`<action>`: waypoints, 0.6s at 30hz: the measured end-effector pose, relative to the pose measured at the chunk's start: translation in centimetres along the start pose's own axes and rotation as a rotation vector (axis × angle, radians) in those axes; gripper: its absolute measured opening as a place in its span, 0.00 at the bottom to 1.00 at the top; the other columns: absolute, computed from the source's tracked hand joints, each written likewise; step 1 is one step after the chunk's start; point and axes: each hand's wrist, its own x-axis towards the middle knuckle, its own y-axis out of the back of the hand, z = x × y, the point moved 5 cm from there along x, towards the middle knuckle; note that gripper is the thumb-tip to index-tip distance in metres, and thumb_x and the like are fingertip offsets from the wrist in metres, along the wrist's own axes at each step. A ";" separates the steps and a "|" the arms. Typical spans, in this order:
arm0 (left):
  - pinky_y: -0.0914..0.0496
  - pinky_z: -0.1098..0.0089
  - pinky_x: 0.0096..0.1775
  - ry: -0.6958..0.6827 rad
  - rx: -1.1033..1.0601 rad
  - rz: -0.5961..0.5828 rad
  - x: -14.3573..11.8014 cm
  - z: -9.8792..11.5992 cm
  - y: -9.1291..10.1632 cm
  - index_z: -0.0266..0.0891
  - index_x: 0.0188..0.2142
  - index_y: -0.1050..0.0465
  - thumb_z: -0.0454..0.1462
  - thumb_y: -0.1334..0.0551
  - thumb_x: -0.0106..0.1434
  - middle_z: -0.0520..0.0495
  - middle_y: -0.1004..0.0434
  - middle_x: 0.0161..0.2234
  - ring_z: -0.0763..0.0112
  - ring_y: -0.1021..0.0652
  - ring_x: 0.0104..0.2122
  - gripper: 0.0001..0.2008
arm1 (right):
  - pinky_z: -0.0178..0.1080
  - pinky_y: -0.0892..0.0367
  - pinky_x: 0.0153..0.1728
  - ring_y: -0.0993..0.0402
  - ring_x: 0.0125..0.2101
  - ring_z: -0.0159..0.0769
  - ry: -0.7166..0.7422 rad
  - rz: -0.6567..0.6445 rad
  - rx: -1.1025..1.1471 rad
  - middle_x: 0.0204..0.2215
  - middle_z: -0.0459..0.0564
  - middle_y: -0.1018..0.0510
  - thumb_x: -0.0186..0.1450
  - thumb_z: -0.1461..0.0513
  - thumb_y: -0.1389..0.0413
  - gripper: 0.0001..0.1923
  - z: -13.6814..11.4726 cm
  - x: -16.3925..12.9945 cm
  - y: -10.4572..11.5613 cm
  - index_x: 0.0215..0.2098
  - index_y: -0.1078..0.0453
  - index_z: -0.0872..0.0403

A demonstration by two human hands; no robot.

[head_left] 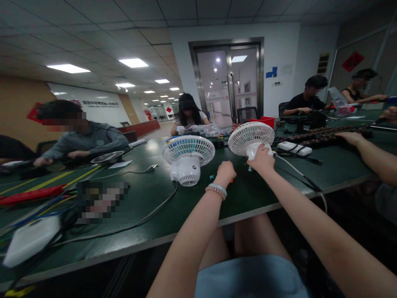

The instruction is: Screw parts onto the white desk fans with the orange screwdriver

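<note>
Right hand (pixel 263 159) clasped around the motor housing of the right white fan (pixel 251 138) at the far table (pixel 149 194) edge, left hand (pixel 226 171) fisted beside it, seemingly pinching something small and orange: steady the housing throughout.

Lettering on the far wall sign (pixel 101 103) is too blurred to read.

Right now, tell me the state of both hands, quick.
Left hand: closed in a fist on the green table; whether it holds anything cannot be told.
Right hand: closed around the back of the white desk fan.
</note>
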 end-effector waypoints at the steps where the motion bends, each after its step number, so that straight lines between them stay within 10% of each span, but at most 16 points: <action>1: 0.29 0.67 0.38 0.020 0.006 0.007 0.2 -0.3 -0.1 0.32 0.38 0.25 0.33 0.40 0.50 0.33 0.23 0.38 0.58 0.23 0.39 0.14 | 0.50 0.34 0.39 0.31 0.43 0.53 0.003 0.008 0.002 0.52 0.70 0.43 0.51 0.47 0.45 0.52 0.1 0.0 0.0 0.62 0.62 0.64; 9: 0.32 0.60 0.44 0.057 0.059 0.114 -0.4 -0.9 0.2 0.32 0.40 0.28 0.30 0.44 0.54 0.32 0.27 0.43 0.52 0.29 0.48 0.14 | 0.48 0.34 0.39 0.31 0.42 0.51 0.031 -0.007 -0.002 0.50 0.67 0.40 0.52 0.46 0.47 0.48 0.0 -1.1 1.2 0.61 0.58 0.62; 13: 0.35 0.58 0.48 -0.246 0.084 0.350 -1.8 2.6 0.8 0.32 0.40 0.30 0.31 0.50 0.59 0.34 0.28 0.43 0.55 0.32 0.50 0.13 | 0.48 0.34 0.38 0.30 0.41 0.51 0.037 -0.010 -0.018 0.49 0.67 0.39 0.52 0.45 0.47 0.48 -0.2 -1.8 1.8 0.61 0.59 0.63; 18: 0.36 0.58 0.49 -0.384 -0.090 0.276 -1.5 4.9 -0.4 0.30 0.51 0.39 0.38 0.49 0.61 0.33 0.29 0.46 0.56 0.28 0.46 0.20 | 0.48 0.34 0.38 0.30 0.40 0.50 0.053 -0.007 -0.022 0.47 0.65 0.38 0.53 0.46 0.47 0.47 0.0 -2.2 2.1 0.61 0.59 0.62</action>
